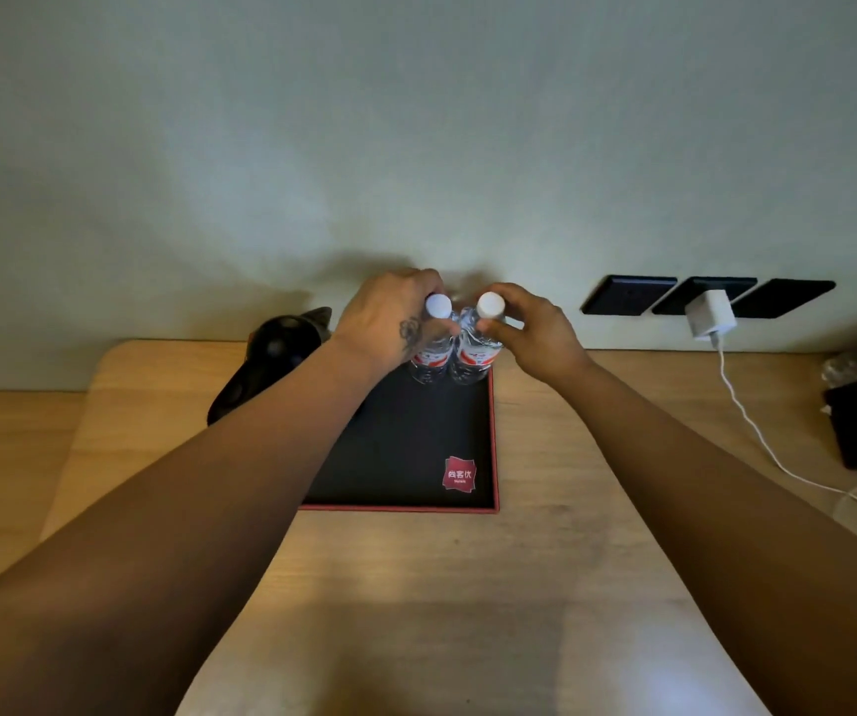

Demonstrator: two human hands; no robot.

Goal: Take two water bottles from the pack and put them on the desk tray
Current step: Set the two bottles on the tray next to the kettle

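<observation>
Presently we record a wooden counter (416, 586) carrying a black, red-edged tray (406, 457) with a red logo patch in its near right corner. We find two water bottles upright at the tray's far edge, touching each other: the left bottle (429, 356) and the right bottle (473, 356). We note the left hand (390, 317) grasping the left bottle near its white cap, and the right hand (529, 328) grasping the right bottle likewise.

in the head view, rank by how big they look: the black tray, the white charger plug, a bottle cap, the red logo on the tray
1. black tray
2. white charger plug
3. red logo
4. bottle cap

Plug and logo look close in size, so that order is unsure.
</observation>
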